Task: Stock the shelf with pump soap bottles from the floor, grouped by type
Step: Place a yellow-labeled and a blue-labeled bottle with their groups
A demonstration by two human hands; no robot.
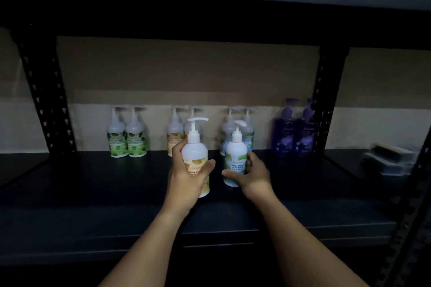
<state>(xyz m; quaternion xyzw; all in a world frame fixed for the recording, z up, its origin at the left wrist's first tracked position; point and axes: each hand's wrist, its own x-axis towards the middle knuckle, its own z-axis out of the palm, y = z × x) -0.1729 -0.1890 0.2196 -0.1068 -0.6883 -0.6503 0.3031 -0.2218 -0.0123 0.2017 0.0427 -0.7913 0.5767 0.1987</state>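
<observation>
Two upright bottles are gripped over the shelf point(93, 193): left hand point(186, 179) fingers wrap the orange bottle point(196, 161), right hand point(253, 176) clasps the mint bottle point(234, 161). Matching pairs stand at twelve o'clock, just behind each.

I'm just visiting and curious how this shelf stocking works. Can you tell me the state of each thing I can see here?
Left hand: closed around the orange-label bottle.
Right hand: closed around the blue-label bottle.
Orange-label bottle: upright, held.
Blue-label bottle: upright, held.
Green-label pair: standing at the back.
Orange-label pair: standing at the back, partly hidden.
Blue-label pair: standing at the back, partly hidden.
Purple pair: standing at the back.
Shelf: mostly bare in front.
</observation>
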